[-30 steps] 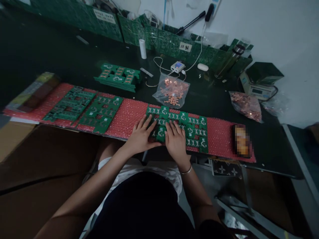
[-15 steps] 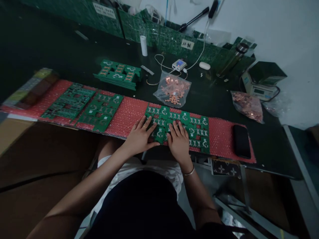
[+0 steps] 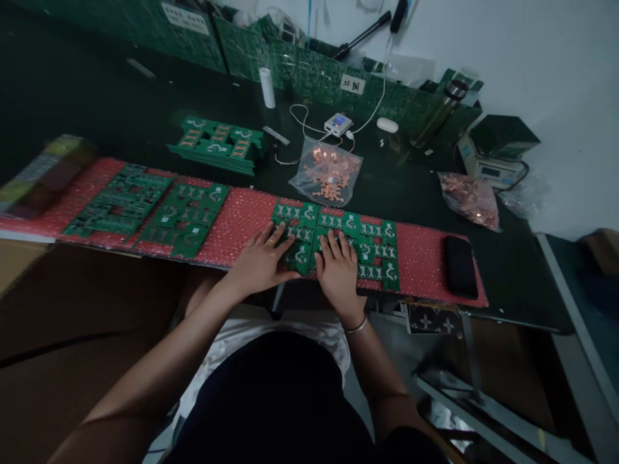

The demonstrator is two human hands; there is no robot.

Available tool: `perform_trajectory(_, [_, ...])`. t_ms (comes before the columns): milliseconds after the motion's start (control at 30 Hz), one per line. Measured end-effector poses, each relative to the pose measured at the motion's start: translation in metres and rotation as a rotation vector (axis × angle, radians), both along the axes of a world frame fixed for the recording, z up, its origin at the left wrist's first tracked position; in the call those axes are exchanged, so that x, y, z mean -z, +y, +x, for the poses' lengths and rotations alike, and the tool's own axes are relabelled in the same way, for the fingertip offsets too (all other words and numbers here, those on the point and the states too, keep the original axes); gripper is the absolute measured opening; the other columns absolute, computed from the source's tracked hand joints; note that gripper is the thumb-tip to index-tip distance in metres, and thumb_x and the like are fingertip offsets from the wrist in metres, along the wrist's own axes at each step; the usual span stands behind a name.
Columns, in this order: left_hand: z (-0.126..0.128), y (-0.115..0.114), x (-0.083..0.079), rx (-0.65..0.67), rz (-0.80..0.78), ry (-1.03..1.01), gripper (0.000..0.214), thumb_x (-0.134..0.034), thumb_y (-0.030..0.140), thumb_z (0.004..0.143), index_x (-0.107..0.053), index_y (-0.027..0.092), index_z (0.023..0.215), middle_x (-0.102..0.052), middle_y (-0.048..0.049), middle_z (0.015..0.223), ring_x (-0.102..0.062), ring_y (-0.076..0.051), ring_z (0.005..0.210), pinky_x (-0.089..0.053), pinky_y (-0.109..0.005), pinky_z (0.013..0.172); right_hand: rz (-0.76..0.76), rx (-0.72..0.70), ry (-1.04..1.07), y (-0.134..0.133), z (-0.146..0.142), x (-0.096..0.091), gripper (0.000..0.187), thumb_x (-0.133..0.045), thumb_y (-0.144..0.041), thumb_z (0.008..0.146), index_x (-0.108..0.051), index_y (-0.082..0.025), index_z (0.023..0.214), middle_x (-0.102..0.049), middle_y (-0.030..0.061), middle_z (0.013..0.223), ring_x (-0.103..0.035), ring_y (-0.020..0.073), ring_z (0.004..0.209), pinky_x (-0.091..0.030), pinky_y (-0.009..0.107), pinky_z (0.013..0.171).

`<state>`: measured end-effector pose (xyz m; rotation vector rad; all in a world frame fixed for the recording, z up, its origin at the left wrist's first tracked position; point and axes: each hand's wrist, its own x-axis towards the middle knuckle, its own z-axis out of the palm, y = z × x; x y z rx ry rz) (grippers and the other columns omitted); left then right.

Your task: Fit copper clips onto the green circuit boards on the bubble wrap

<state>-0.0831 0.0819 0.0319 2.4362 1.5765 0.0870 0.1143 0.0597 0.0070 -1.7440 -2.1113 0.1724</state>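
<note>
The green circuit panel (image 3: pixel 338 241), thin, stiff and likely snappable, lies under left hand (image 3: pixel 261 261) and right hand (image 3: pixel 336 270), both pressing flat with spread fingers.

Left hand (image 3: pixel 258 261), right hand (image 3: pixel 336 274) flat on board panel (image 3: pixel 372 245), frame centre; panel on padded strip (image 3: pixel 242 222) along table's near edge. Phone (image 3: pixel 459 265) on strip at right, two more panels (image 3: pixel 145 209) at left. Behind: board stack (image 3: pixel 217 138) upper left, parts bag (image 3: pixel 326 171) centre, scale (image 3: pixel 488 169) upper right.

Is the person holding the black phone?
No, the flat black phone lies on the red bubble-wrap sheet, while the left hand and right hand rest on the green circuit board panel.
</note>
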Motion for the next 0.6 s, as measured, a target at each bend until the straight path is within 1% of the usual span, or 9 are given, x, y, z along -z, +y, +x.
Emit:
perform_trajectory(67, [0.002, -0.001, 0.001, 0.02, -0.018, -0.011, 0.091, -0.065, 0.068, 0.077, -0.045, 0.016, 0.149, -0.024, -0.0179, 0.163, -0.016, -0.041, 0.151, -0.025, -0.056, 0.118, 0.037, -0.005, 0.009, 0.001, 0.004, 0.0, 0.043, -0.039, -0.034, 0.103, -0.054, -0.018, 0.14, -0.045, 0.011, 0.153, -0.033, 0.0302, 0.147, -0.034, 0.054, 0.115])
perform_trajectory(133, [-0.001, -0.001, 0.0, 0.04, -0.034, -0.031, 0.094, -0.062, 0.071, 0.077, -0.042, 0.016, 0.151, -0.022, -0.0181, 0.164, -0.015, -0.041, 0.151, -0.025, -0.057, 0.117, 0.104, 0.014, 0.05, 0.003, 0.02, -0.002, 0.044, -0.037, -0.036, 0.103, -0.055, -0.017, 0.138, -0.047, 0.0122, 0.151, -0.038, 0.0294, 0.145, -0.038, 0.053, 0.113])
perform_trajectory(233, [-0.02, 0.002, -0.006, 0.02, 0.016, -0.105, 0.095, -0.056, 0.074, 0.08, -0.038, 0.016, 0.153, -0.024, -0.0172, 0.163, -0.018, -0.037, 0.151, -0.021, -0.054, 0.12, 0.215, 0.151, 0.136, 0.006, 0.071, -0.003, 0.048, -0.035, -0.042, 0.102, -0.061, -0.014, 0.131, -0.056, 0.017, 0.142, -0.049, 0.0293, 0.135, -0.043, 0.052, 0.108])
perform_trajectory(300, [-0.046, 0.008, -0.012, -0.116, 0.11, -0.14, 0.086, -0.051, 0.07, 0.086, -0.041, 0.014, 0.151, -0.031, -0.0173, 0.161, -0.023, -0.033, 0.15, -0.022, -0.05, 0.121, 0.237, 0.293, 0.11, 0.007, 0.116, 0.0, 0.056, -0.034, -0.047, 0.101, -0.065, -0.007, 0.124, -0.061, 0.0236, 0.132, -0.056, 0.032, 0.126, -0.045, 0.053, 0.104])
perform_trajectory(333, [-0.062, 0.012, -0.015, -0.226, 0.158, -0.14, 0.082, -0.048, 0.068, 0.088, -0.044, 0.013, 0.148, -0.035, -0.0176, 0.159, -0.026, -0.033, 0.149, -0.023, -0.048, 0.12, 0.233, 0.352, 0.068, 0.007, 0.137, 0.004, 0.06, -0.03, -0.048, 0.101, -0.066, -0.004, 0.121, -0.063, 0.0255, 0.129, -0.057, 0.0339, 0.124, -0.045, 0.054, 0.103])
perform_trajectory(367, [-0.078, 0.015, -0.017, -0.348, 0.19, -0.123, 0.08, -0.045, 0.066, 0.09, -0.045, 0.011, 0.147, -0.037, -0.0178, 0.158, -0.028, -0.034, 0.148, -0.024, -0.048, 0.12, 0.207, 0.373, 0.03, 0.006, 0.155, 0.008, 0.064, -0.027, -0.05, 0.1, -0.068, -0.004, 0.116, -0.065, 0.0256, 0.124, -0.058, 0.0352, 0.121, -0.046, 0.055, 0.101])
perform_trajectory(433, [-0.109, 0.021, -0.019, -0.567, 0.166, -0.045, 0.086, -0.043, 0.07, 0.088, -0.044, 0.006, 0.146, -0.039, -0.0205, 0.155, -0.03, -0.04, 0.145, -0.026, -0.053, 0.117, 0.171, 0.359, -0.005, 0.004, 0.181, 0.017, 0.065, -0.025, -0.051, 0.098, -0.07, -0.006, 0.113, -0.068, 0.0228, 0.119, -0.062, 0.0345, 0.113, -0.048, 0.053, 0.098])
perform_trajectory(500, [-0.132, 0.024, -0.018, -0.7, 0.062, 0.04, 0.101, -0.047, 0.078, 0.079, -0.043, 0.003, 0.145, -0.038, -0.0266, 0.153, -0.031, -0.047, 0.142, -0.029, -0.059, 0.113, 0.195, 0.353, -0.031, 0.002, 0.191, 0.024, 0.062, -0.028, -0.049, 0.098, -0.07, -0.008, 0.115, -0.068, 0.0209, 0.12, -0.062, 0.0335, 0.114, -0.047, 0.052, 0.1])
perform_trajectory(600, [-0.144, 0.024, -0.013, -0.758, 0.001, 0.083, 0.107, -0.052, 0.083, 0.07, -0.044, 0.006, 0.145, -0.038, -0.0303, 0.151, -0.032, -0.05, 0.141, -0.034, -0.061, 0.108, 0.229, 0.365, -0.049, -0.001, 0.187, 0.028, 0.059, -0.032, -0.048, 0.097, -0.07, -0.007, 0.116, -0.068, 0.0215, 0.121, -0.061, 0.0344, 0.116, -0.045, 0.053, 0.102])
